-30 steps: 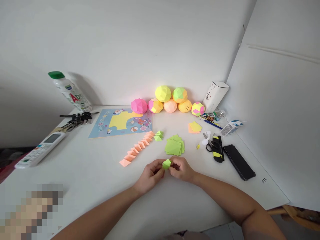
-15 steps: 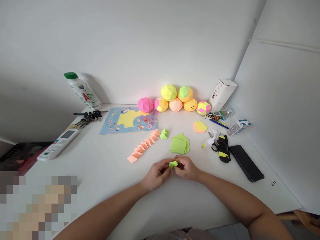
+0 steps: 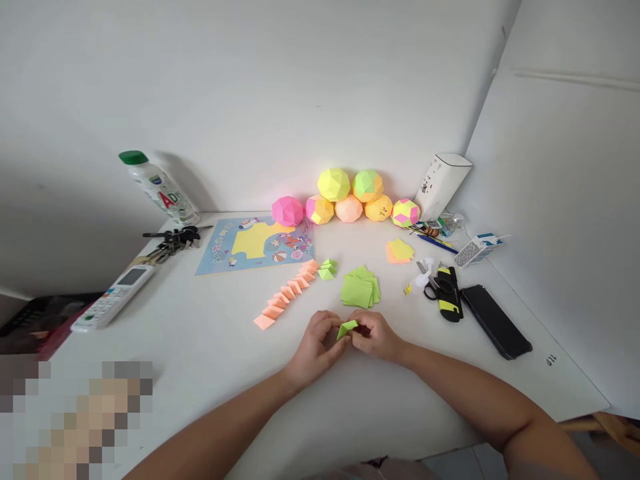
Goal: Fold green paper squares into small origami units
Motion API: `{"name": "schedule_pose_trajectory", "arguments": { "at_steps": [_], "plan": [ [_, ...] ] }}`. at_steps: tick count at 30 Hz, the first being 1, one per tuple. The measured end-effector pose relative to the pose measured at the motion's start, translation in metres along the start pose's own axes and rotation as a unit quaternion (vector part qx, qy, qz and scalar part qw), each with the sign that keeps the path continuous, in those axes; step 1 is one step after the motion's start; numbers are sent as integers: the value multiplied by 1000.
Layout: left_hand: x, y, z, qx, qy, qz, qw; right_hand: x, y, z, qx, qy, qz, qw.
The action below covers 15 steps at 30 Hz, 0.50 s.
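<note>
"One small folded lime-green paper piece (image 3: 345, 328): where is it?"

"Pinched by both the left hand (image 3: 320, 341) and the right hand (image 3: 378, 337), over the white worktop (image 3: 210, 360)."

"And beyond it?"

"Square lime-green paper sheets (image 3: 357, 291), loosely stacked, near the hands."

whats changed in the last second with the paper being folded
The small green paper has turned: a broad face showed before, now a narrower folded shape does. The left hand and right hand still hold it. The stack of green sheets, row of peach folded pieces and paper balls stayed put; the camera view shifted.
</note>
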<state>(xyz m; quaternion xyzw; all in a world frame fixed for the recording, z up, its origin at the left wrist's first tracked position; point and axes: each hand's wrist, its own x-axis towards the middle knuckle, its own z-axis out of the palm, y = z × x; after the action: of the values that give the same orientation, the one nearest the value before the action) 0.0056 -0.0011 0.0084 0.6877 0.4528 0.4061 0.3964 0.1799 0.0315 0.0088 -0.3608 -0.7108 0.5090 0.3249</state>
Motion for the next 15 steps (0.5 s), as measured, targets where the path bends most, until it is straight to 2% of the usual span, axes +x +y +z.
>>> {"name": "schedule_pose_trajectory", "arguments": {
  "at_steps": [5,9,15],
  "plan": [
    [3,-2,1,-2,22,-8,1000,0,1,2,-9,3,-10,1000],
    [1,-1,0,-78,30,-51,995,0,2,1,-8,1,-17,1000],
    [0,-1,-1,-158,10,-137,978,-3,1,-5,109,-24,38,993]
  ]
}}
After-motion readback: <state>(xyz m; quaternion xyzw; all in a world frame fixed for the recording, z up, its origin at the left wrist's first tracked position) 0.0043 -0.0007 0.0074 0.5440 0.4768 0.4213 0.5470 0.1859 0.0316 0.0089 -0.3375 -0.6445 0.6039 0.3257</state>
